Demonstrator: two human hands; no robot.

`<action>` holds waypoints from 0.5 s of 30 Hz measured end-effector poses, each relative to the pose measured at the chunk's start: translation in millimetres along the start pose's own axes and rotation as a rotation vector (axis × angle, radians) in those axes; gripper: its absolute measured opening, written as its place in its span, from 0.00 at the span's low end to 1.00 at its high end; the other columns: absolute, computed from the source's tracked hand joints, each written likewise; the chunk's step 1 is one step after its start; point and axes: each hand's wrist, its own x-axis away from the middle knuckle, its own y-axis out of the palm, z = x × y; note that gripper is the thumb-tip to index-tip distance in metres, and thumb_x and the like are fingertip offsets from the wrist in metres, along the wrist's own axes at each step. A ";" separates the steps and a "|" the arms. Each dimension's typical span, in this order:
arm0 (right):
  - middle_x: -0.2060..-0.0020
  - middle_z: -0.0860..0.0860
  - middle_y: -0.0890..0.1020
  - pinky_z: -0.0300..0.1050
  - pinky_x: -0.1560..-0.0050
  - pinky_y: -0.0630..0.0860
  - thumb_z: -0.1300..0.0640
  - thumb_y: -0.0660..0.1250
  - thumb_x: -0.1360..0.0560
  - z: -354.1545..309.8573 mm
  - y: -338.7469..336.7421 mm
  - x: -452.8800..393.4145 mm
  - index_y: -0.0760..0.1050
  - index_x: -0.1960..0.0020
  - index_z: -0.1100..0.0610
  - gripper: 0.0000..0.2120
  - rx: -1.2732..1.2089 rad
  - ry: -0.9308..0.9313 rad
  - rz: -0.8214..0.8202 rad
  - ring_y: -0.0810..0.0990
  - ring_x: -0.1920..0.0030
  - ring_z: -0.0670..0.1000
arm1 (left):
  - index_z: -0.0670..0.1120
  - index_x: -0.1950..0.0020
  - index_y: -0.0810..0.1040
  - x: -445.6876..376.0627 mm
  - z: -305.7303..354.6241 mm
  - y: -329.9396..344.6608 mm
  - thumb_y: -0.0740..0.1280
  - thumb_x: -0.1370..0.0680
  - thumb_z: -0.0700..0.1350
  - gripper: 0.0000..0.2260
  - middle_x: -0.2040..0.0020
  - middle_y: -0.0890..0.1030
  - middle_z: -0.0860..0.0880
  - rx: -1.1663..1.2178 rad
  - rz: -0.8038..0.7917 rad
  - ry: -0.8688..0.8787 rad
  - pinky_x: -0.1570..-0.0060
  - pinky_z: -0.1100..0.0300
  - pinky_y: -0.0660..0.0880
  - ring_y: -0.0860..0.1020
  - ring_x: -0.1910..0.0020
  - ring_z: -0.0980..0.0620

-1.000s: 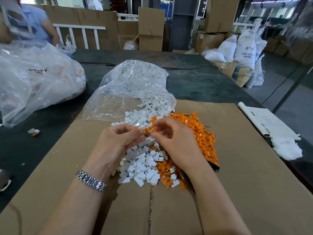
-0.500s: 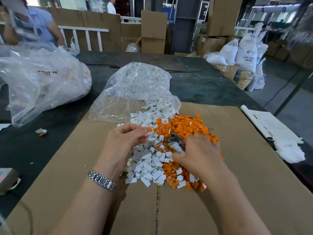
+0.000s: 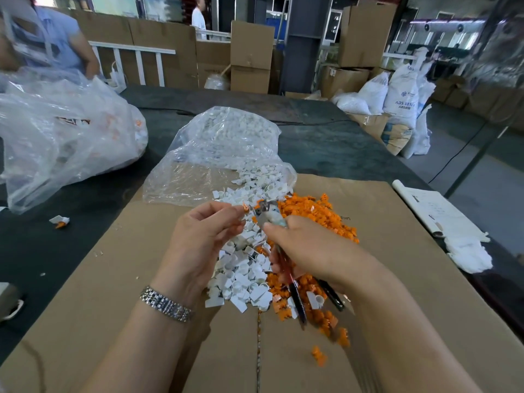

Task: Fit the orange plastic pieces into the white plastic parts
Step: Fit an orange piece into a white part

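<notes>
The left hand [image 3: 204, 236] is raised above the piles with its grip pinched narrow on a single small orange piece [image 3: 245, 207], thumb and forefinger closed on it at the fingertips. Just beside it, the right hand [image 3: 309, 251] has its grip wrapped round a pair of pliers [image 3: 286, 268], whose metal nose points toward the orange piece and sits very near it; whether the two touch is hard to tell, since that spot is blurred. The pliers' red and black handles stick out below the palm, spread apart over the parts. Under both hands, a heap of white plastic parts [image 3: 243, 273] lies on a flattened cardboard sheet [image 3: 397, 279], with a heap of orange plastic pieces [image 3: 320, 214] touching it on the right and mingling along the edge. A clear plastic bag [image 3: 224, 148] holding more white parts lies open behind the heaps, its mouth spilling onto the cardboard. A larger clear bag [image 3: 62, 137] rests on the dark bench [image 3: 326, 146] to the left. A silver bracelet [image 3: 166, 304] circles the left wrist. Rolled papers [image 3: 433, 211] lie at the right edge of the cardboard.
</notes>
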 end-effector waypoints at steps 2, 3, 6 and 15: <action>0.56 0.57 0.82 0.52 0.50 0.82 0.44 0.55 0.16 -0.5 6.2 -1.4 0.70 0.41 0.60 0.19 0.054 -0.016 0.007 0.79 0.64 0.50 | 0.45 0.64 0.86 0.9 0.1 0.7 0.78 0.33 0.40 0.03 0.59 0.84 0.43 0.000 -0.002 0.022 0.58 0.64 0.80 0.82 0.61 0.52; 0.55 0.58 0.83 0.54 0.49 0.82 0.43 0.55 0.16 -0.5 8.7 -1.7 0.70 0.42 0.59 0.19 0.063 -0.020 0.003 0.79 0.63 0.51 | 0.44 0.63 0.86 0.9 -0.6 0.3 0.78 0.33 0.40 0.03 0.59 0.84 0.43 -0.011 0.000 0.034 0.58 0.63 0.80 0.82 0.61 0.51; 0.49 0.58 0.83 0.53 0.50 0.82 0.41 0.55 0.17 0.0 15.2 -2.7 0.68 0.40 0.56 0.19 0.052 -0.023 0.010 0.81 0.59 0.50 | 0.43 0.62 0.86 0.0 -3.3 -0.7 0.77 0.29 0.37 0.03 0.59 0.85 0.43 -0.075 0.015 0.067 0.56 0.61 0.81 0.81 0.60 0.50; 0.55 0.56 0.80 0.59 0.53 0.82 0.40 0.55 0.17 12.1 36.1 -10.9 0.68 0.43 0.56 0.19 0.040 -0.135 0.125 0.80 0.60 0.54 | 0.45 0.64 0.85 -1.5 -3.9 -2.8 0.76 0.26 0.37 0.07 0.61 0.84 0.43 -0.182 0.035 0.092 0.56 0.59 0.80 0.81 0.60 0.49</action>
